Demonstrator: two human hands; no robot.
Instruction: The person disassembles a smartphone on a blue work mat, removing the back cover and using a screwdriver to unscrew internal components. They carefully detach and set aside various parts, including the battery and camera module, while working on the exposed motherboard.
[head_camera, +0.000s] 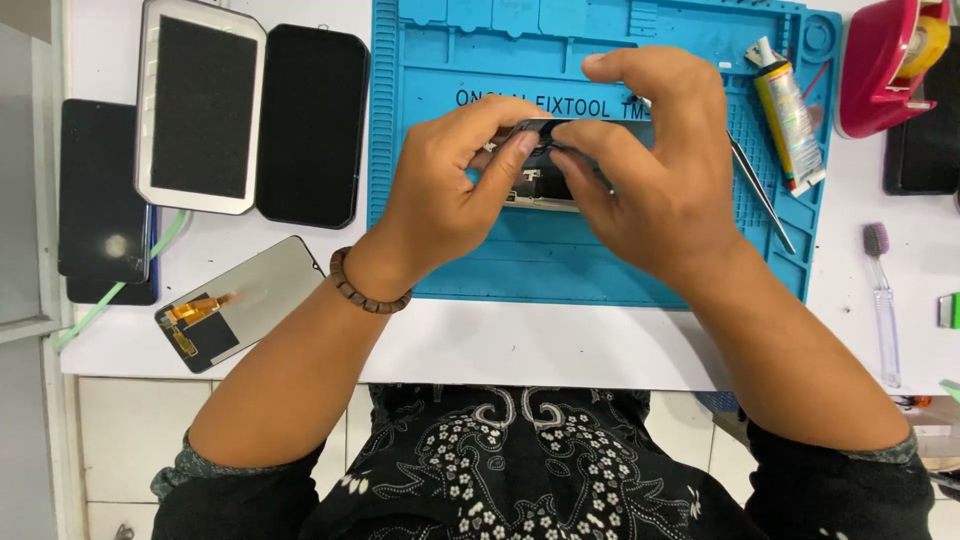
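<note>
1. Nearest cam: black floral-print garment (520, 470), bottom centre, w/ both forearms reaching up from it to the table.
2. Left hand (450, 195): fingers curled narrow, thumb and fingertips pinching the left end of a dark phone assy (540, 180). Wooden bead bracelet (368, 285) on the wrist.
3. Right hand (660, 170): fingers bent narrow, thumb and fingertips gripping the right end of the same assy; index arched over the top.
4. Phone assy: held between both hands, just above centre of the blue repair mat (600, 270). Lower part shows a metal frame w/ small components; the rest is hidden by fingers.
5. Mat, right side: metal tweezers (765, 195) lying diagonally, partly under the right hand; adhesive tube (790, 120) w/ yellow label near the upper-right corner.
6. Right of mat, on the white table (520, 345): red tape dispenser (885, 65) at top, clear-handled brush (882, 300) below it, well apart from the hands.
7. Left of mat: black screen panel (312, 125) just beside the mat edge; silver-framed display (200, 105) touching it on the left; black slab (100, 195) at far left.
8. Lower left: loose display module (240, 300) face down, orange flex cable visible, near the left forearm.
</note>
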